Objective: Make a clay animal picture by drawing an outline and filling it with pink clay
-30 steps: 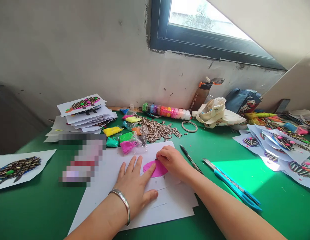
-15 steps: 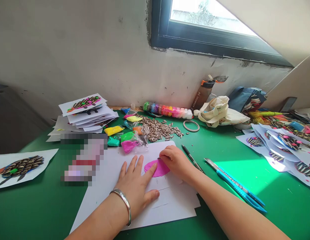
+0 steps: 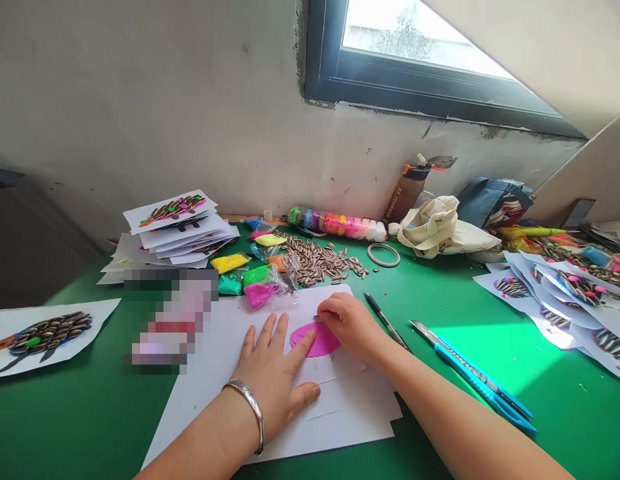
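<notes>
A flattened oval of pink modelling clay (image 3: 317, 341) lies on a white sheet of paper (image 3: 210, 400), with thin pencil lines drawn below it. My left hand (image 3: 270, 377), a silver bangle at its wrist, rests flat with fingers spread; its index fingertip touches the clay. At the clay's upper edge, my right hand (image 3: 347, 323) pinches a small dark sunflower seed (image 3: 317, 317), mostly hidden by the fingers. Beyond the paper are a heap of striped sunflower seeds (image 3: 320, 260) and small bags of coloured clay (image 3: 260, 293).
A black pen (image 3: 387, 321) and a blue utility knife (image 3: 475, 377) lie to the right on the green table. Finished seed pictures (image 3: 175, 227) are stacked at left, with more (image 3: 565, 293) at right. A tape roll (image 3: 383, 255), brown bottle (image 3: 407, 190) and cloth bag (image 3: 433, 230) stand behind.
The view has shifted slightly. Both hands keep nearly the same places on the paper and clay, the right still pinching at the clay's upper edge.
</notes>
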`<state>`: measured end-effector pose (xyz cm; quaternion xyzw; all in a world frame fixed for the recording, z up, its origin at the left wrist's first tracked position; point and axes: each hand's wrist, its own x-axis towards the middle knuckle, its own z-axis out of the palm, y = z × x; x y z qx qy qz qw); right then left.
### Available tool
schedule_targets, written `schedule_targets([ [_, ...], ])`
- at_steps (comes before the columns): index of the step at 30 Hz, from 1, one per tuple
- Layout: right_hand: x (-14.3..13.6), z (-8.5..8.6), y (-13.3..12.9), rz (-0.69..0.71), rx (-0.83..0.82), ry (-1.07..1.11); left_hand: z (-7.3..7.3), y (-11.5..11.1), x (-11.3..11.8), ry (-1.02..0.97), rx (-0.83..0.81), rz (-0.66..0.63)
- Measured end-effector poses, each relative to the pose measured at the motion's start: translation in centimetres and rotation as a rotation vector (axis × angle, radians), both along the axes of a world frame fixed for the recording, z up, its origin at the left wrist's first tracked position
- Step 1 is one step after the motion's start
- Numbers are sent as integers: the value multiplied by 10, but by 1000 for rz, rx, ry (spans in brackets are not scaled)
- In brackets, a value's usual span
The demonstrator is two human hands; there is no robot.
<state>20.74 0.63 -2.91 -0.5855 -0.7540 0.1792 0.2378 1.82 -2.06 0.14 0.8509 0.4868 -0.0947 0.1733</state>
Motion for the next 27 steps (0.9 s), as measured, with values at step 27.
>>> schedule_targets([
  [27,-12,14,19,271,-31,-150,3,0,-1,-36,-29,25],
])
